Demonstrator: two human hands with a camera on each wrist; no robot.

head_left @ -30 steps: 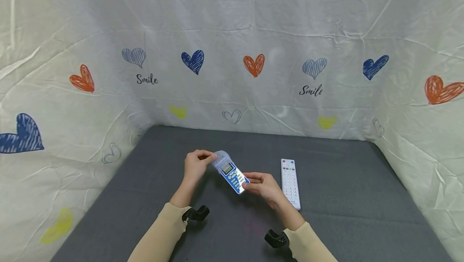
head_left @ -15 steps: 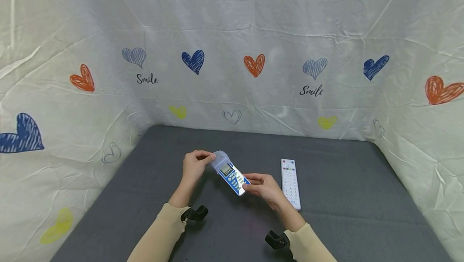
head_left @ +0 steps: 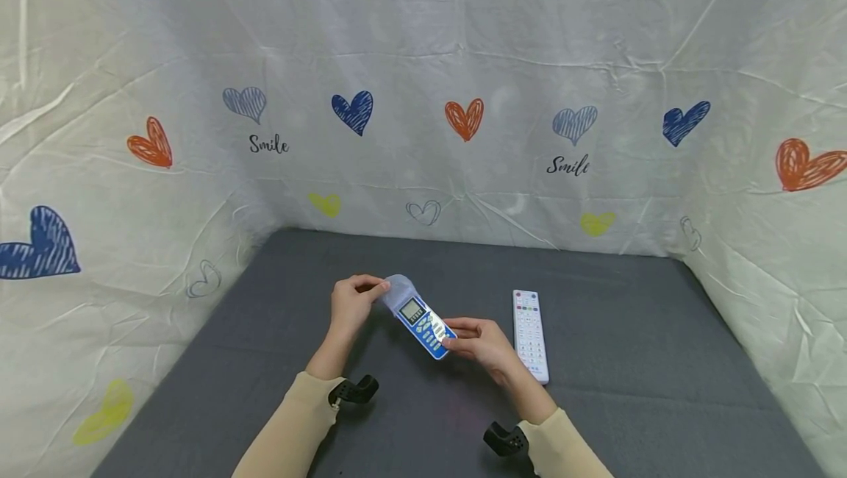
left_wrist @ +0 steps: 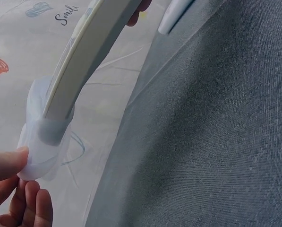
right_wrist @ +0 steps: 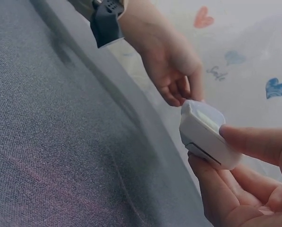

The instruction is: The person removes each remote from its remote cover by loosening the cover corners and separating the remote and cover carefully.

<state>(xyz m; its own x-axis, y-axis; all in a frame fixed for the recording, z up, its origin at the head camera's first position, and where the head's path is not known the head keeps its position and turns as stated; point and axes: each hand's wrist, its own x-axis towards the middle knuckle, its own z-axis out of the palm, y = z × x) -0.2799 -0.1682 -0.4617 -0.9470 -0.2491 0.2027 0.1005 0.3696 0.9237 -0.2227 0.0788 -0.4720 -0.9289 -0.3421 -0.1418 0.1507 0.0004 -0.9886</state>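
One blue-and-white LCD remote point(head_left: 423, 323) is raised at a slant above the grey table point(head_left: 615, 331), between your two hands, which stand apart. Your left hand point(head_left: 353, 309) pinches the far end of one translucent sleeve point(head_left: 398, 290), which sits around the remote's top end; your right hand point(head_left: 486, 345) pinches the bottom end between thumb and fingers. Gripping opposite ends probably keeps sleeve and remote in line and stops twisting. One white button remote point(head_left: 530, 334) lies flat near your right hand, perhaps set aside to leave you working room.
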